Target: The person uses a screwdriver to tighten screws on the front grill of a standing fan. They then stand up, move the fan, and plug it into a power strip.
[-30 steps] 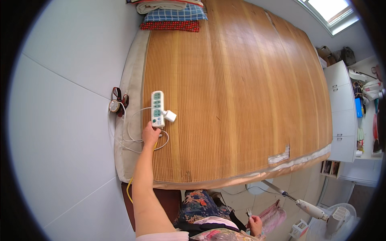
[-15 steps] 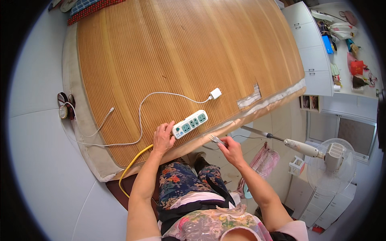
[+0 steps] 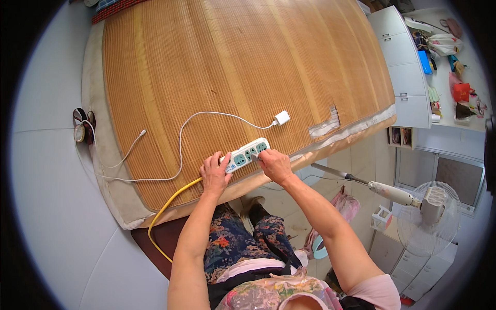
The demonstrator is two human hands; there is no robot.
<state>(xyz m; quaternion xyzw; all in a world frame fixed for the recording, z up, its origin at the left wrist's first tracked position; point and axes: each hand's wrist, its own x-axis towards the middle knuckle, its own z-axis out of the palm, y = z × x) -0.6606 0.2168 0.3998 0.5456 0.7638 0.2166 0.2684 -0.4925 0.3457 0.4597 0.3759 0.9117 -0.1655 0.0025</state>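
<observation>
A white power strip (image 3: 239, 159) with green socket faces lies slantwise on the bamboo mat near the bed's front edge. My left hand (image 3: 214, 173) grips its left end, fingers on the far side and thumb on the near side. Pinched in my right hand (image 3: 276, 166) is a grey plug (image 3: 255, 157), its prongs hidden against the sockets toward the strip's right end. Whether they are inserted cannot be seen. From the strip's left end a yellow cord (image 3: 168, 203) runs down past my left forearm. A thin grey cord trails right from my right hand, toward the standing fan (image 3: 430, 206).
Beyond the strip, a white charger (image 3: 282, 118) with a white cable (image 3: 180, 147) rests on the bamboo mat (image 3: 248, 62). Dark-framed glasses (image 3: 84, 124) lie at the bed's left edge. White cabinets (image 3: 408, 77) stand at right. The mat has a torn patch (image 3: 325, 125).
My right hand has brought the plug left and up from beyond the bed's edge onto the power strip. My left hand stays at the strip's left end. The view has shifted slightly.
</observation>
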